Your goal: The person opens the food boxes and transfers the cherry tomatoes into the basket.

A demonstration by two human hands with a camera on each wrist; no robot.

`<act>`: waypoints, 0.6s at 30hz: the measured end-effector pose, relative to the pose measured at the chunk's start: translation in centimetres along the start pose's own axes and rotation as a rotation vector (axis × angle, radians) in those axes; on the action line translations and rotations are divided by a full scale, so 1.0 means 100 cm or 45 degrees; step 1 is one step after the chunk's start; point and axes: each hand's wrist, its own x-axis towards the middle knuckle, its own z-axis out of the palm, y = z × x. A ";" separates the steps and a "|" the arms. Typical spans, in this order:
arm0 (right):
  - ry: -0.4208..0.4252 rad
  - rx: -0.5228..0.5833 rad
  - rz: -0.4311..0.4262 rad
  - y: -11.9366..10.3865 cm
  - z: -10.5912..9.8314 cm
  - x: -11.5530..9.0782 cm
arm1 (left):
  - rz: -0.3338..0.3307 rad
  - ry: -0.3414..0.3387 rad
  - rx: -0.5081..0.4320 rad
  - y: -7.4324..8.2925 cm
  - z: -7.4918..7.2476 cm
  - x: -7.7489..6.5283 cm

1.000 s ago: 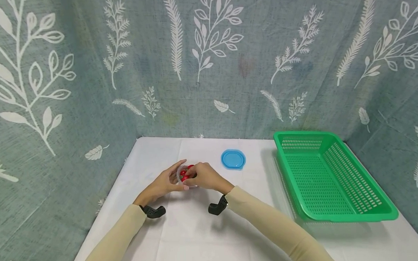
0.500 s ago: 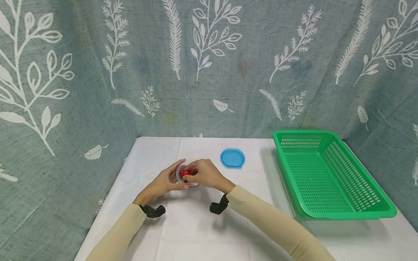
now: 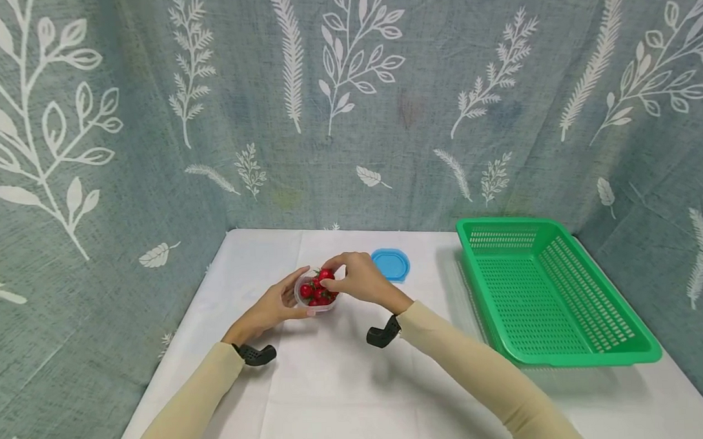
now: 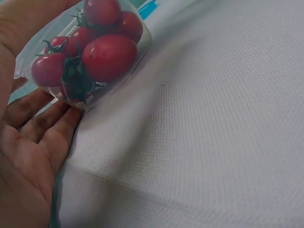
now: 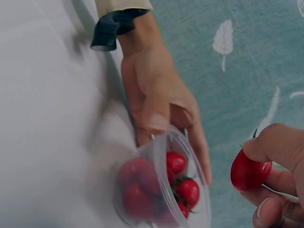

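A small clear plastic tub (image 5: 159, 154) holds several red cherry tomatoes (image 4: 109, 58) with green stems. My left hand (image 3: 273, 306) holds the tub from its left side, with the thumb on the near side and the fingers behind. Between thumb and fingers, my right hand (image 3: 362, 280) pinches one cherry tomato (image 5: 248, 170). In the right wrist view that tomato is apart from the tub, with a bit of green stem showing. In the head view it is just above the tub's upper right rim.
Behind my right hand lies a blue lid (image 3: 392, 264) on the white cloth-covered table (image 3: 334, 388). A large green plastic basket (image 3: 564, 302) stands to the right. Grey-green leaf-patterned fabric (image 3: 348, 116) hangs around the back and sides.
My right hand was reaching into the tub and has risen up and to the right with a cherry tomato. The left hand keeps holding the tub in place.
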 end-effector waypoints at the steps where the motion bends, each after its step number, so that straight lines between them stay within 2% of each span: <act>1: 0.007 -0.003 0.000 0.002 -0.003 -0.001 | -0.008 0.007 0.002 0.000 0.000 0.000; 12: 0.083 -0.020 0.033 0.012 -0.035 -0.011 | -0.020 0.010 0.014 -0.001 0.004 0.005; 18: 0.061 -0.043 0.042 0.016 -0.051 -0.019 | -0.017 0.018 0.018 -0.003 0.000 0.004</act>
